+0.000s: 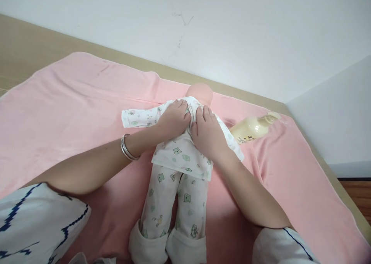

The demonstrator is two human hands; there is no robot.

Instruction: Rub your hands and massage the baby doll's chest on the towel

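A doll [199,92] lies on a pink blanket, its bare head pointing away from me. It wears a white printed baby shirt [182,156] and matching pants [162,200] with rolled cuffs. On the upper chest of the shirt, my left hand [174,120] has its fingers bent and gathered on the fabric near the centre line. Beside it, a small gap apart, my right hand [208,132] closes its curled fingers on the shirt's other side. The cloth between them is bunched, and the fingertips are partly hidden in it. One sleeve stretches out to the left; the other slants down to the right.
The pink blanket [95,86] covers most of a wooden surface [29,36] that meets a white wall. A cream pump bottle [251,129] lies on its side right of the doll, close to the right sleeve. Some pale material [79,258] shows at the bottom edge.
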